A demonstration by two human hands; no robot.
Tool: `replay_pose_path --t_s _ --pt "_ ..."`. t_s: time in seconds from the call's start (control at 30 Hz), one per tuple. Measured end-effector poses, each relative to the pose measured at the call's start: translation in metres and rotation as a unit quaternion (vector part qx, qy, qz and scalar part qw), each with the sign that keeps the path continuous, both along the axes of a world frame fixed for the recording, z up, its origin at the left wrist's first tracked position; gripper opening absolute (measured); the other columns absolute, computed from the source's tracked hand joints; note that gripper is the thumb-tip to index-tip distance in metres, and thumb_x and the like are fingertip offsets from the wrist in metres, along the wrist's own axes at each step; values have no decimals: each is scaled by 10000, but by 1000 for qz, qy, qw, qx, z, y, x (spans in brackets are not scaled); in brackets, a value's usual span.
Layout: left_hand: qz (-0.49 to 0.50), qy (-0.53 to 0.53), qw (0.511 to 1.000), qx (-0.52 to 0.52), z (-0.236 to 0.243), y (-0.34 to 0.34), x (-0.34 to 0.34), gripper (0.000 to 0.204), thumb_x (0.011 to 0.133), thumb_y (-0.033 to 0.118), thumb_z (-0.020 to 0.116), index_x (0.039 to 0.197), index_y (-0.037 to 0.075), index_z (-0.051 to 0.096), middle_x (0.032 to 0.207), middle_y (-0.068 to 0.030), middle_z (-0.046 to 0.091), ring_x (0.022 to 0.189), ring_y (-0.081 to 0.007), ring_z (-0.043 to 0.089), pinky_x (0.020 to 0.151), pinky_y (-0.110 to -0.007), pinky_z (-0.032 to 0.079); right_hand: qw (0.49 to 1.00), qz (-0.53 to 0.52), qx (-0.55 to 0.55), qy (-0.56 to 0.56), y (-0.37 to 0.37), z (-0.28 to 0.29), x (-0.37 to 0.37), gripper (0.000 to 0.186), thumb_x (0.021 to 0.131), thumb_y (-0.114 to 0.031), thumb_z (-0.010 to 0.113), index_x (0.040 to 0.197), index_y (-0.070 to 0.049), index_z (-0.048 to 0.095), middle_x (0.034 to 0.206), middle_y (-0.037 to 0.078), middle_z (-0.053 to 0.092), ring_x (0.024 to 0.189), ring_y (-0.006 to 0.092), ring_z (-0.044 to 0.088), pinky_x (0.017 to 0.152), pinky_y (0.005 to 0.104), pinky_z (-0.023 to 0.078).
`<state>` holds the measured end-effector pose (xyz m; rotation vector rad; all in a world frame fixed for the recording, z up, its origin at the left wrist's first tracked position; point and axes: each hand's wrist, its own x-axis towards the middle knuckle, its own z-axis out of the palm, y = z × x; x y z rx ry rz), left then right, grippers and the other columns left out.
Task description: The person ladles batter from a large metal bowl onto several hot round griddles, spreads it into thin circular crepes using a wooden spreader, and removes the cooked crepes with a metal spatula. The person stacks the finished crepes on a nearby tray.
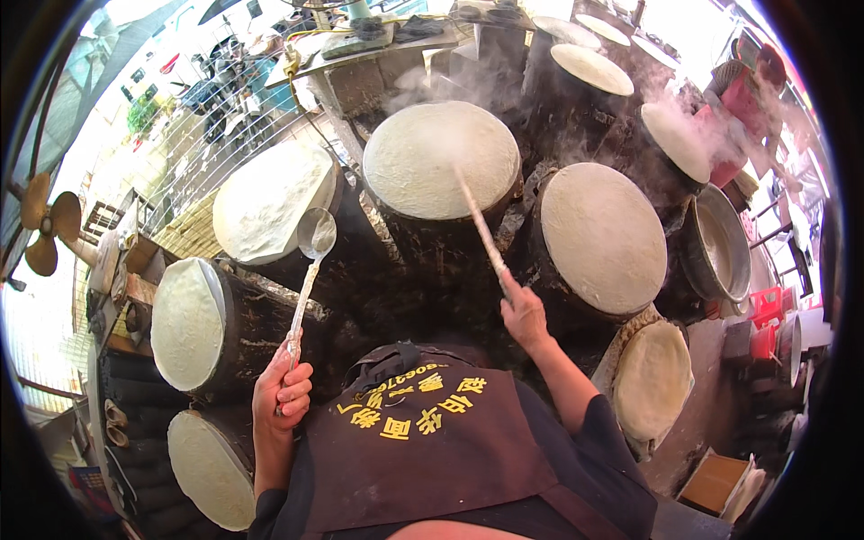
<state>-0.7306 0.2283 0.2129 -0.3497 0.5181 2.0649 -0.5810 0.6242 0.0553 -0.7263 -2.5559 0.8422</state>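
Note:
My left hand (283, 391) is closed round the handle of a ladle (317, 232), its bowl raised in front of the pale-topped drum at the left. My right hand (524, 315) grips a long pale stick (483, 228). The stick's far end reaches over the middle drum's round white sheet (423, 166); whether it touches is lost in steam. On the left drum, a white sheet (265, 211) has a folded, wrinkled edge. To the right of the stick, another drum carries a smooth round sheet (603, 238).
More dark drums with pale round tops stand around me, including one at the left (189, 324) and one at the lower right (654, 382). A metal basin (722, 243) is at the right, near red baskets (765, 315). A bladed fan (49, 220) stands far left. Steam drifts at the back.

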Motion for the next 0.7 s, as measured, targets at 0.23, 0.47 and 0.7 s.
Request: replay_pose_path --t_s 0.23,0.47,0.7 --pt "-11 0 1000 -27 -1 -33 11 325 994 107 400 1297 224 419 671 6 355 446 -43 342 313 -183 336 992 2 -65 108 -18 5 -11 544 776 29 577 1312 -20 504 1249 226 572 1162 271 577 948 340 460" --pt "-17 15 1000 -6 -8 -62 18 290 1001 134 423 1282 205 419 669 9 387 460 -27 341 307 -161 288 971 128 -198 -47 -98 34 -42 522 776 -4 610 1291 -47 540 1063 167 665 939 197 656 833 294 485" --pt "-1 43 999 -26 -13 -88 29 360 1002 245 453 1356 230 390 671 18 376 456 -19 326 313 -158 301 905 399 -95 111 -200 102 -105 569 783 -42 664 1329 -98 511 943 159 617 816 338 618 727 375 508"
